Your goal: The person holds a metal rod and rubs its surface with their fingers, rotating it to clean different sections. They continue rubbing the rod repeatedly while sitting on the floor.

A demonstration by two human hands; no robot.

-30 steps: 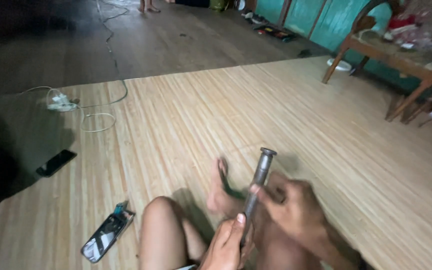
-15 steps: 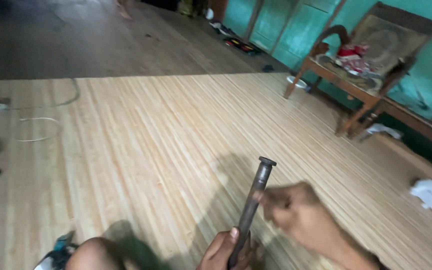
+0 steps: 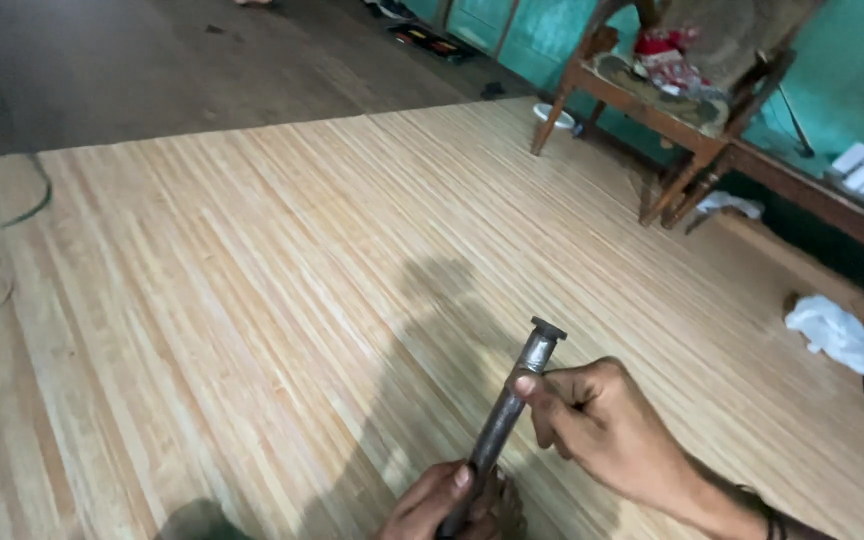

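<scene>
**Metal rod held in both hands over a bamboo mat**

Pale striped bamboo mat (image 3: 252, 300) covers most of the floor, with a dark bare floor (image 3: 102, 70) beyond its far edge. Off to the upper right there's a wooden chair (image 3: 672, 100) against a teal wall (image 3: 842, 70), some red and white stuff piled on its seat, and a white cloth (image 3: 837, 335) lying crumpled at the mat's right edge.

Down at the bottom, the metal rod (image 3: 507, 410) is tilted, its flat capped end pointing up and to the right, well above the mat. The right hand (image 3: 597, 425) has its grip closed around the upper part, just under the cap, thumb pressed against the shaft. The left hand (image 3: 432, 505) is wrapped shut around the lower end, mostly cut off by the bottom edge, so I can't see how the rod ends down there. A shadow of the hands and rod falls across the mat just left of them.
</scene>
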